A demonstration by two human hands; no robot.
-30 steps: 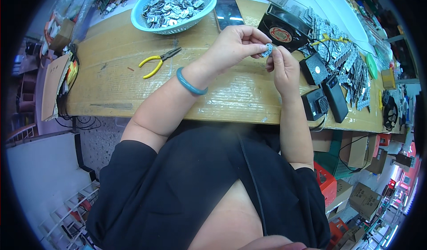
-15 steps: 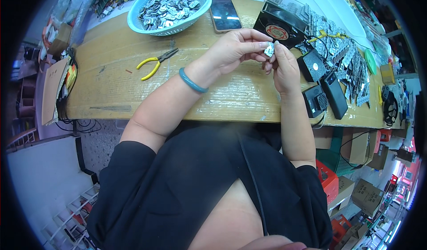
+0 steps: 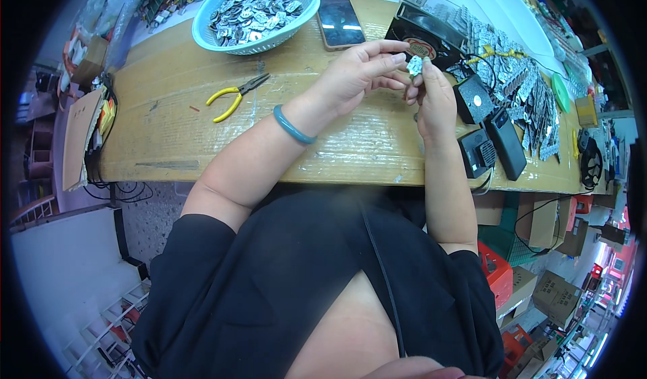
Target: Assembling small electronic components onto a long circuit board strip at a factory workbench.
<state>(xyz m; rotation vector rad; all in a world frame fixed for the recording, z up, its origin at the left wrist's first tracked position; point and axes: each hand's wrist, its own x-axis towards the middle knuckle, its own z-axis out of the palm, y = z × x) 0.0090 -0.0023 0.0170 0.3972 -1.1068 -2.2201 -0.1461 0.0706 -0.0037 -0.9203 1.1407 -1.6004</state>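
You seemed to be at a close-handling step, with one small silvery part [image 3: 414, 66] held above the tabletop [image 3: 350, 150], at one o'clock from the view's middle. Your right hand [image 3: 437, 99] appeared to pinch it at its edge; your left hand [image 3: 357, 75] had its fingers loosely spread at the part's nine o'clock, and contact there was unclear. The next move, I judged, called for a steady right pinch and a light left touch. Your left forearm [image 3: 253, 156] slanted up from seven o'clock; your right forearm [image 3: 450, 183] rose nearly straight from six.
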